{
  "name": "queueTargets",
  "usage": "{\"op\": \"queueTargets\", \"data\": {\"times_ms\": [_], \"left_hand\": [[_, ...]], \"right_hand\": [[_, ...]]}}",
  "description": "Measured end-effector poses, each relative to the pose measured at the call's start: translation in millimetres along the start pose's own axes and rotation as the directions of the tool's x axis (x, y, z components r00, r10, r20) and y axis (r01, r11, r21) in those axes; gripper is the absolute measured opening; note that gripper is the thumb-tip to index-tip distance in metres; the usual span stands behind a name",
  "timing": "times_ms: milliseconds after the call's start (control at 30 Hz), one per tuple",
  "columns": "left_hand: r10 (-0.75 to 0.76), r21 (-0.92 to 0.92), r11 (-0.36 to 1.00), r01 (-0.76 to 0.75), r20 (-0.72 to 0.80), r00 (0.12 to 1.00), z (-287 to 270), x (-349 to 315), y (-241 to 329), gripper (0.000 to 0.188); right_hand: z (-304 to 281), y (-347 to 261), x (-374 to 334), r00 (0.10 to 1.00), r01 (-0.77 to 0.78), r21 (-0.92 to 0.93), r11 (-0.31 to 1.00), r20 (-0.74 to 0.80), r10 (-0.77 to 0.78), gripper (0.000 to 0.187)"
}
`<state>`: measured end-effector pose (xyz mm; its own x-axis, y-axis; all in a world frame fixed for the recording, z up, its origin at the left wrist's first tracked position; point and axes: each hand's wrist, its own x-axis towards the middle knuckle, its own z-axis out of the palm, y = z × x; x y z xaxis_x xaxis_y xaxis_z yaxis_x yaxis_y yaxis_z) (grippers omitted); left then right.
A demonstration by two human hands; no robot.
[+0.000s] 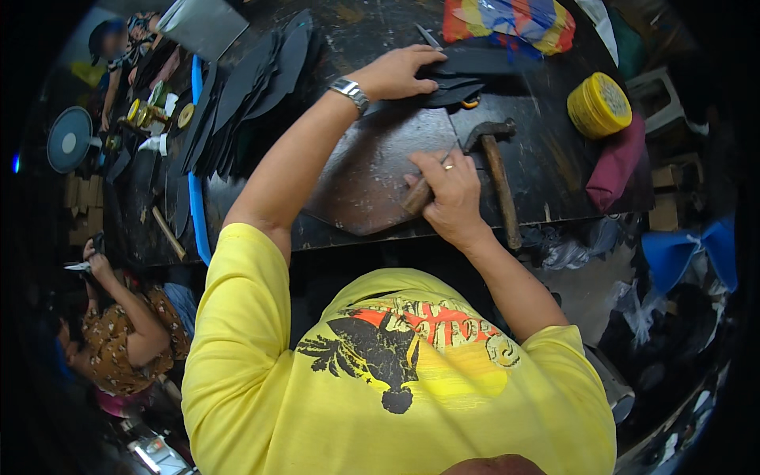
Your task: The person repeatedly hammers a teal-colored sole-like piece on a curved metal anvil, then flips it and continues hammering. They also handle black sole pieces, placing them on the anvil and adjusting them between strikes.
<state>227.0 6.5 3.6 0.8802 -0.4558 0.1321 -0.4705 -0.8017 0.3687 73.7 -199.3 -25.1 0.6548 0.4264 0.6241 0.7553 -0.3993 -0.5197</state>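
Note:
My left hand (402,73), with a metal watch on its wrist, rests at the left end of a pile of flat black sole-shaped pieces (483,62). Its thumb and fingers are apart. My right hand (453,190) is closed round a short wooden-handled tool (417,198) above a worn brown board (356,178). The tool's working end is mostly hidden by the fingers. Just right of that hand lies a hammer (499,170) with a wooden handle. A pointed metal blade (428,36) shows beyond my left hand, and an orange-yellow loop (470,104) peeks out under the pile.
A larger stack of black pieces (245,99) stands on the dark table (554,174), by a blue edge strip (197,214). At right are a yellow tub (599,105) and maroon cloth (616,166); a colourful bag (511,25) lies behind. Other people (131,336) work at left.

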Motion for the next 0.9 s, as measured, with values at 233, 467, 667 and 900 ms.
{"op": "queueTargets", "data": {"times_ms": [233,467,667,900], "left_hand": [[0.098,0.208,0.976,-0.062,-0.166,0.981,1,6,-10,0.036],[0.359,0.471,0.88,-0.06,-0.578,0.733,-54,-3,34,0.021],[-0.233,-0.304,0.951,0.051,-0.604,0.762,-54,-101,67,0.024],[-0.524,-0.488,0.778,0.395,-0.159,0.837,-14,-224,65,0.027]], "right_hand": [[4,2,-4,1.0,0.018,0.059,0.998,-0.012,-0.018,0.046],[1,0,-3,1.0,0.022,0.03,0.999,-0.008,-0.022,0.04],[-8,3,-5,0.994,-0.062,0.301,0.952,-0.071,0.087,0.029],[-33,-17,-10,0.898,-0.44,0.418,0.795,0.195,0.395,0.031]]}}
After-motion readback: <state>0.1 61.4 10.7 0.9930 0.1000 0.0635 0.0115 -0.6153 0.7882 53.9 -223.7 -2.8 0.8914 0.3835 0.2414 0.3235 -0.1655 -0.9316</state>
